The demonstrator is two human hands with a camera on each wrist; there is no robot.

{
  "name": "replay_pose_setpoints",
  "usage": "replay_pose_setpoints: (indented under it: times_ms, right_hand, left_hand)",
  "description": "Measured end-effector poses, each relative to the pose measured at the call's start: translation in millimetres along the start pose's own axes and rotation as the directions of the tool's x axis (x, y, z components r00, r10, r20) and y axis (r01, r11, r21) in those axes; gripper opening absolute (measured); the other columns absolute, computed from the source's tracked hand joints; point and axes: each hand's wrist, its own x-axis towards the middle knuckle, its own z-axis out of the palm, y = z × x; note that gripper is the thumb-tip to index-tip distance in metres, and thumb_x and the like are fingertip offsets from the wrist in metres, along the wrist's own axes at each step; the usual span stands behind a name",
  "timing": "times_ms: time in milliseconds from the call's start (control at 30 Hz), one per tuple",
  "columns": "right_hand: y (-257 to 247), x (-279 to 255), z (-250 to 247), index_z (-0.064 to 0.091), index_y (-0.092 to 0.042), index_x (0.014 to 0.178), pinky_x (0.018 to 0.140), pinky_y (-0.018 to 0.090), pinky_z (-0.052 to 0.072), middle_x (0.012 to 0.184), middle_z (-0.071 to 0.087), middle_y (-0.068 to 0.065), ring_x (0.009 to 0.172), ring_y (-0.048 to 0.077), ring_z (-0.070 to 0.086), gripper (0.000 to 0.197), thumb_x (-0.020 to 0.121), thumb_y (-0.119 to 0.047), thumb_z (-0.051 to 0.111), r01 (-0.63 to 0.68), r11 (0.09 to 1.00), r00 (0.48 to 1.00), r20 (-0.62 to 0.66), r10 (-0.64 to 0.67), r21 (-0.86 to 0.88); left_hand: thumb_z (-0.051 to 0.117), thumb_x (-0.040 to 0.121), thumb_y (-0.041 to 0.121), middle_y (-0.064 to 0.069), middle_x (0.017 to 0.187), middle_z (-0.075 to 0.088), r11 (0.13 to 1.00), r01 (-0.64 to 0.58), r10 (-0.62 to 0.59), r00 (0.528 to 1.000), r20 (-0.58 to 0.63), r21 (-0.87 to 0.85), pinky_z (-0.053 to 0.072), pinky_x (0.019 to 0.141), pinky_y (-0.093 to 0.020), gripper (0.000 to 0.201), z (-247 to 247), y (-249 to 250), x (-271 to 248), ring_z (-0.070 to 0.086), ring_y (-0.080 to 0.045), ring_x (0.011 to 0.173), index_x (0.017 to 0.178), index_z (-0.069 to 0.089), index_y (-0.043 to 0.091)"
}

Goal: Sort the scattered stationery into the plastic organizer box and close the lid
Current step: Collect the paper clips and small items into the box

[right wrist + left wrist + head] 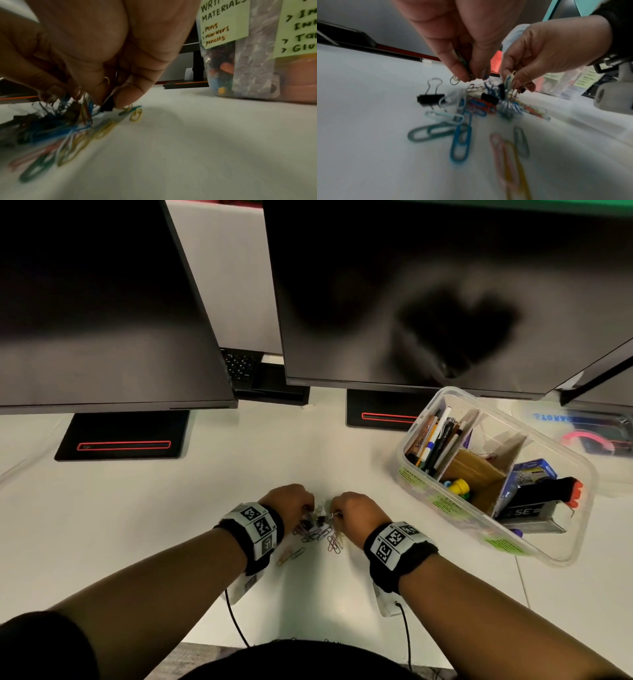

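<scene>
1. Hands meet over a heap of paper clips (pixel 317 534) at 6 o'clock on the white bench (pixel 171 508), fingertips almost touching
2. Left hand (pixel 287 503) pinches a green clip between thumb and fingers, seen in the left wrist view
3. Right hand (pixel 354 513) pinches a few clips, a pale one (pixel 509 79) sticking up from its fingers
4. Black binder clip (pixel 431 99) lies at the heap's left edge; loose clips trail towards the person
5. Clear organizer box (pixel 561 556) sits open at 3 o'clock, well apart from the heap, with pens (pixel 433 440) in one compartment and green labels on its wall
6. Two dark monitors (pixel 411 285) stand at 12 o'clock
</scene>
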Motion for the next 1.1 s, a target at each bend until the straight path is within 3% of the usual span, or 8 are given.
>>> replay_pose_setpoints:
  times_ms: [167, 300, 433, 567, 633, 800, 1000, 1100]
  right_hand:
    - [1, -2, -12, 0.062, -0.006, 0.107, 0.082, 0.029, 0.044, 0.11, 0.065, 0.014, 0.102, 0.028, 0.059, 0.021, 0.091, -0.016, 0.052, -0.089, 0.996, 0.995, -0.036, 0.089, 0.002]
    - [2, -4, -3, 0.061, -0.01, 0.11, 0.086, 0.029, 0.043, 0.115, 0.061, 0.011, 0.107, 0.027, 0.055, 0.023, 0.09, -0.02, 0.053, -0.12, 0.993, 0.993, -0.022, 0.12, -0.015]
    - [2, -5, 9, 0.044, -0.017, 0.134, 0.105, 0.033, 0.035, 0.136, 0.045, 0.007, 0.125, 0.027, 0.038, 0.061, 0.081, -0.039, 0.064, -0.075, 0.997, 0.996, -0.052, 0.074, -0.021]
    - [-13, -3, 22, 0.026, -0.018, 0.145, 0.11, 0.039, 0.031, 0.15, 0.027, 0.007, 0.134, 0.03, 0.028, 0.088, 0.074, -0.047, 0.07, 0.018, 0.988, 0.999, 0.034, -0.013, -0.157]
    - [-19, 0, 30, 0.027, -0.017, 0.145, 0.11, 0.04, 0.032, 0.152, 0.024, 0.006, 0.135, 0.03, 0.026, 0.086, 0.076, -0.045, 0.069, 0.018, 0.978, 0.998, 0.069, -0.003, -0.207]
    - [-15, 4, 35, 0.057, -0.01, 0.123, 0.099, 0.034, 0.042, 0.136, 0.045, 0.01, 0.122, 0.029, 0.04, 0.034, 0.09, -0.014, 0.051, -0.028, 0.997, 0.999, -0.045, 0.025, -0.072]
    - [-5, 4, 21, 0.065, -0.006, 0.108, 0.076, 0.024, 0.04, 0.109, 0.056, 0.016, 0.102, 0.03, 0.057, 0.027, 0.086, -0.005, 0.048, -0.102, 0.994, 0.992, -0.068, 0.104, 0.031]
    - [-6, 2, 5, 0.067, -0.008, 0.11, 0.08, 0.023, 0.039, 0.111, 0.06, 0.016, 0.104, 0.029, 0.058, 0.03, 0.087, -0.004, 0.048, -0.123, 0.988, 0.988, -0.081, 0.131, 0.087]
  left_hand:
    - [0.047, 0.095, 0.016, -0.008, 0.122, 0.057, 0.996, 0.049, -0.054, 0.996, -0.074, -0.079, 0.038, 0.094, -0.023, 0.026, -12, -6, 3, 0.053, -0.022, 0.113, 0.117, 0.06, 0.015]
    - [0.054, 0.092, 0.025, -0.008, 0.126, 0.053, 0.997, 0.058, -0.056, 0.998, 0.031, -0.054, 0.037, 0.099, -0.028, 0.033, -7, -5, 0, 0.05, -0.023, 0.119, 0.124, 0.055, 0.016]
    - [0.073, 0.075, 0.038, -0.006, 0.131, 0.045, 0.999, 0.015, -0.014, 1.0, 0.017, -0.047, 0.037, 0.104, -0.032, 0.068, 6, -6, -4, 0.043, -0.023, 0.123, 0.133, 0.043, 0.017]
    - [0.081, 0.062, 0.044, -0.008, 0.139, 0.035, 0.996, 0.052, -0.053, 0.998, 0.021, 0.075, 0.036, 0.109, -0.037, 0.103, 17, -1, -2, 0.038, -0.026, 0.127, 0.143, 0.025, 0.014]
    - [0.078, 0.067, 0.043, -0.009, 0.139, 0.035, 0.992, 0.071, -0.072, 0.997, 0.012, 0.106, 0.038, 0.108, -0.038, 0.095, 25, 1, 1, 0.038, -0.027, 0.127, 0.142, 0.029, 0.014]
    - [0.066, 0.08, 0.027, -0.011, 0.122, 0.049, 0.999, 0.047, -0.049, 0.997, -0.062, -0.022, 0.046, 0.093, -0.033, 0.043, 25, 5, 7, 0.053, -0.028, 0.11, 0.118, 0.054, 0.011]
    - [0.049, 0.089, 0.016, -0.013, 0.114, 0.054, 0.999, 0.051, -0.051, 0.999, -0.011, 0.004, 0.046, 0.087, -0.033, 0.025, 15, 15, 12, 0.057, -0.031, 0.104, 0.11, 0.06, 0.008]
    - [0.046, 0.091, 0.016, -0.015, 0.114, 0.056, 0.999, 0.039, -0.04, 0.999, -0.008, -0.007, 0.045, 0.087, -0.033, 0.026, 5, 21, 14, 0.057, -0.03, 0.104, 0.11, 0.062, 0.007]
